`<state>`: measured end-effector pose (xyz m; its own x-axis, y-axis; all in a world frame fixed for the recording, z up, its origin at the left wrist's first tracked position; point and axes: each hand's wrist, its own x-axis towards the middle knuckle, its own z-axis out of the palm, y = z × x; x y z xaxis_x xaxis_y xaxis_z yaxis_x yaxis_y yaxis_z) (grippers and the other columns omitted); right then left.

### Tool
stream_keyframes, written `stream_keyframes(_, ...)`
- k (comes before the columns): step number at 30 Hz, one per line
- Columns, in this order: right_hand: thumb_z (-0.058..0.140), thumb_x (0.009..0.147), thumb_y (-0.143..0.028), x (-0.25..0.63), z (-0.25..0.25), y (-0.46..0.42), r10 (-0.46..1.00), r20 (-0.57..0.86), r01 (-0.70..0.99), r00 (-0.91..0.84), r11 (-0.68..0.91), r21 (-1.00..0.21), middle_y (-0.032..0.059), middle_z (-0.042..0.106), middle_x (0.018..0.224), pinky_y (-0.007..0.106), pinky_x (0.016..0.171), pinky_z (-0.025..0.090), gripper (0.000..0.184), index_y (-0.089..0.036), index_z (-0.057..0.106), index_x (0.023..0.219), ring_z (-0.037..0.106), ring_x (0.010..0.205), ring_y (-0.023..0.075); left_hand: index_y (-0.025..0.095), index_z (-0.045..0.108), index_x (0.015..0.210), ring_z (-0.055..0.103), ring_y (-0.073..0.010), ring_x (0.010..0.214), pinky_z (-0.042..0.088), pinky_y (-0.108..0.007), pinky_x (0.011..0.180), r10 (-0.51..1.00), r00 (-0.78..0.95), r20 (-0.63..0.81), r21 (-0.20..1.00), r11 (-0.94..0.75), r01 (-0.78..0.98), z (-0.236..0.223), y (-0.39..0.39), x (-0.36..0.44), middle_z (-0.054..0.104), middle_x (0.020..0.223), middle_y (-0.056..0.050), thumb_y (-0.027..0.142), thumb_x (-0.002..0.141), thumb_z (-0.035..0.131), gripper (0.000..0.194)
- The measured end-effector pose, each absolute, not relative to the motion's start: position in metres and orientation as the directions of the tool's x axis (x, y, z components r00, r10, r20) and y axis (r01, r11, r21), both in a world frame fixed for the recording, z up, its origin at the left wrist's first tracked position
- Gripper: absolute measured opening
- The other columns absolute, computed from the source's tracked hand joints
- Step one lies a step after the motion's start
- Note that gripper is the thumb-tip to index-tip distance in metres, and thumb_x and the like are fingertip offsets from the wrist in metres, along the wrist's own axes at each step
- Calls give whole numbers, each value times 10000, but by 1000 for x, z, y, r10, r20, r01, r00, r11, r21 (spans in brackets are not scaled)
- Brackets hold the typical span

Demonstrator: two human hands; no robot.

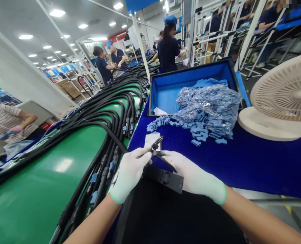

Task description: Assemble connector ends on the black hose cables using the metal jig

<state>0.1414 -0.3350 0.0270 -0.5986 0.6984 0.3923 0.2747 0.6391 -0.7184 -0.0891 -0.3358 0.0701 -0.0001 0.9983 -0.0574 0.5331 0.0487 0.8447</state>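
My left hand (131,171), in a white glove, pinches the ribbed dark end fitting (156,144) of a black cable (117,140) between thumb and fingers. The cable runs back from it to the bundle on the green surface. My right hand (188,171), also gloved, closes on a thin black cable-like piece (167,162) just right of the fitting; its far end is hidden by the hand. Below both hands is a flat black block (165,179) with a small raised part. A white pad (149,140) lies behind the fitting.
Black cables (89,115), several with blue clips, cover much of the green surface (46,189). A blue bin (165,91), a plastic bag (211,105) of blue clips, loose clips (200,130) and a fan (275,123) stand ahead right. Several people work farther off.
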Motion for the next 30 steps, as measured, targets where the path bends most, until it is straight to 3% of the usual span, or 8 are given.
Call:
stream_keyframes(6,535,894,-167,142,-4,-332,739,317,399,-595,614,-681,137,585,1240,340,1087,484,268,-117,638,1136,542,1153,187,208,783,1081,659,-202,920,486,-303,825,996,87,-20,804,-35,593,72,-333,-90,741,978,-25,415,954,658,273)
stream_keyframes(9,505,904,-162,141,-14,-328,765,252,476,-593,585,-657,120,590,1174,290,992,463,227,-114,616,1096,533,1069,157,156,728,1256,681,-242,1010,533,-374,927,954,252,-161,960,93,263,66,-311,-98,732,1130,-114,480,973,649,437)
stream_keyframes(12,468,941,-213,141,-13,-326,859,98,601,-502,429,-675,84,601,1062,236,809,405,198,-135,606,1061,521,892,114,105,687,1332,695,-272,1058,540,-453,1004,836,496,-233,952,300,-60,55,-283,-102,694,1232,-196,463,960,690,516)
stream_keyframes(16,494,992,-387,147,3,-328,916,-9,665,-401,284,-691,113,617,1199,241,773,387,554,-178,432,1501,582,937,151,161,654,1408,701,-226,998,584,-412,922,833,509,-218,938,322,-126,50,-266,-94,661,1325,-172,311,860,817,591)
stream_keyframes(19,464,1020,-411,152,8,-326,885,-11,655,-465,336,-677,154,611,1242,245,802,388,528,-128,473,1465,606,1032,190,153,661,1412,712,-238,982,591,-438,921,879,423,-222,971,238,15,63,-272,-82,688,1301,-163,328,852,818,608)
stream_keyframes(21,470,1018,-427,152,4,-320,877,-34,671,-480,342,-658,113,642,1090,230,725,327,368,-135,604,1196,587,896,144,152,723,1341,707,-270,1098,544,-449,1044,926,336,-171,963,86,255,77,-278,-74,700,1322,-137,338,839,818,543)
stream_keyframes(24,494,992,-422,147,-9,-310,912,-55,734,-406,290,-615,51,628,900,236,657,213,282,-162,601,1003,478,714,94,186,785,1247,634,-271,1299,406,-390,1215,962,270,-36,826,-123,550,93,-283,-64,702,1355,-68,325,842,788,428)
stream_keyframes(30,580,890,-321,148,-4,-311,918,-50,746,-394,287,-601,27,632,917,214,669,230,200,-161,590,1010,511,738,87,167,764,1275,681,-298,1214,485,-408,1113,966,256,-45,796,-120,593,94,-277,-55,726,1304,-85,416,842,782,500)
